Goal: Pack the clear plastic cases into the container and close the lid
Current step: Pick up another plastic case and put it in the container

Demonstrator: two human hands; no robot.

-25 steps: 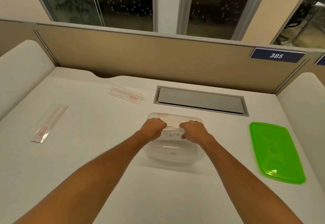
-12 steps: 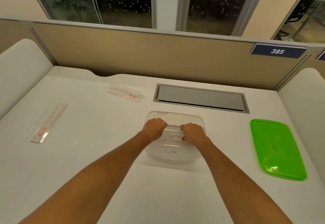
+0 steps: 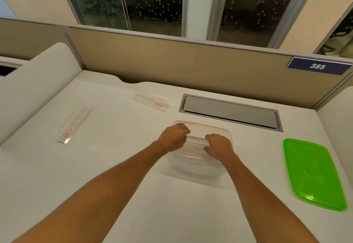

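White desk, beige partition, dark dotted glass windows behind.

Open clear container mid-desk; green lid right; two clear cases left.

The left hand and right hand covered both ends of a clear case over the container, so their fingertips were hidden. The right hand cut off the handwritten "SIGM" label, and the writing below it was too faint to read. Red print on two other clear cases was too small to read.
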